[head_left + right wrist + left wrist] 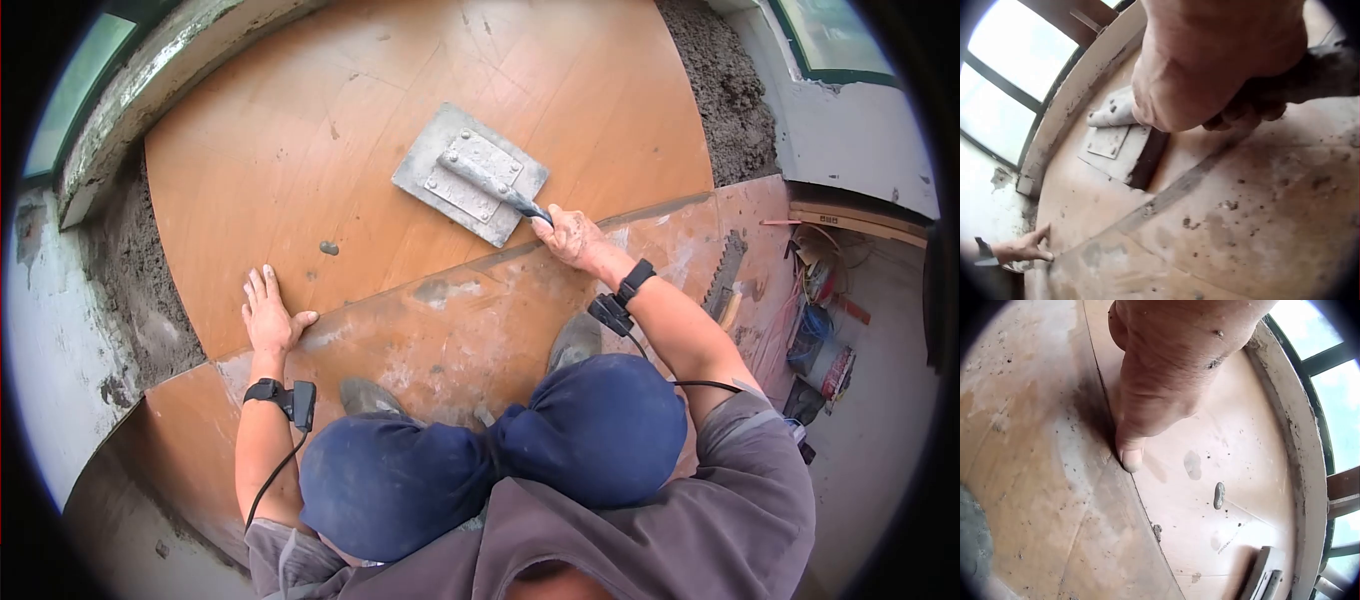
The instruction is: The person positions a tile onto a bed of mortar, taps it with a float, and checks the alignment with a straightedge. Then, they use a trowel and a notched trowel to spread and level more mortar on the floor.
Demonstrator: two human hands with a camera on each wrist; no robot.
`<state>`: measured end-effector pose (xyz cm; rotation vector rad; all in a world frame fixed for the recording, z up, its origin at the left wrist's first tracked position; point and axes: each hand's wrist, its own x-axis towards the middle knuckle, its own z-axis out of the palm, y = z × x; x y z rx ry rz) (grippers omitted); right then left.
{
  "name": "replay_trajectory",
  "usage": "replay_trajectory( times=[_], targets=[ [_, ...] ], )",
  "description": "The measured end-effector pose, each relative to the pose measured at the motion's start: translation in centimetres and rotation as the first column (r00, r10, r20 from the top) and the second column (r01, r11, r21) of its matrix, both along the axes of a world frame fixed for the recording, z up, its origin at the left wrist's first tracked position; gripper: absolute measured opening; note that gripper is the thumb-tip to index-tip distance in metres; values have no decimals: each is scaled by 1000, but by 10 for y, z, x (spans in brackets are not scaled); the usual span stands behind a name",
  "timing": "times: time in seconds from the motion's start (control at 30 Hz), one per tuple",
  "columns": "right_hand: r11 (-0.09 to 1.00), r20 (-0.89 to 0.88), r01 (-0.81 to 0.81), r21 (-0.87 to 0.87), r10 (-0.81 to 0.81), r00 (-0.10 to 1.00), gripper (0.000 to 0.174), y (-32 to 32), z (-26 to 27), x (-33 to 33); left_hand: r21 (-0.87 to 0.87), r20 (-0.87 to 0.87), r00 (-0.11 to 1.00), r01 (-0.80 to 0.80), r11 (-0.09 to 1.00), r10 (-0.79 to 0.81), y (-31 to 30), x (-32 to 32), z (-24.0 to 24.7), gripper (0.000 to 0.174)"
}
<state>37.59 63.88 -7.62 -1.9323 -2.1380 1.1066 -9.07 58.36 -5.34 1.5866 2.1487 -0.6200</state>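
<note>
A grey metal float [470,186] lies flat on the far orange floor tile [300,130]. My right hand [568,234] grips its handle [505,192]; in the right wrist view the fingers [1244,112] curl round the dark handle, and the float's plate [1116,145] shows beyond. My left hand [267,317] lies flat with straight fingers on the far tile, at the joint with the near tile [480,320]. The left wrist view shows its thumb [1138,425] pressed at that joint. A small lump of mortar [329,247] sits on the far tile.
Grey mortar bed [725,90] borders the tiles on the right and on the left [140,290]. A notched trowel [725,280] lies at the right on the near tile. Buckets and clutter [825,340] stand far right. A window sill [150,70] runs along the far left. My knees [500,450] crouch over the near tile.
</note>
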Motion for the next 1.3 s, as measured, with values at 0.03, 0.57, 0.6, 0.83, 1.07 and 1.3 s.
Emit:
replay_trajectory(
  times=[0.03,0.57,0.6,0.83,1.07,1.3],
  targets=[
    [996,50,-3,-88,7,999,46,5,2,-2,-4,6,1000,-7,1000,7,1,1,1,114],
    [964,0,233,-129,-235,972,49,31,-7,-7,31,46,997,54,998,-55,-4,-4,-1,125],
    [958,-21,240,-155,-246,969,49,34,-7,-11,7,31,998,53,999,-53,-6,-5,2,126],
    [888,-166,290,-357,-366,916,56,23,20,-15,22,44,999,10,1000,-11,-2,-6,6,124],
    [902,-573,429,34,-335,748,53,118,90,-76,44,65,998,21,999,-24,-6,-10,4,124],
    [906,-182,397,145,-370,911,61,146,-54,-93,7,61,998,2,1000,-2,-1,-6,11,121]
  ],
)
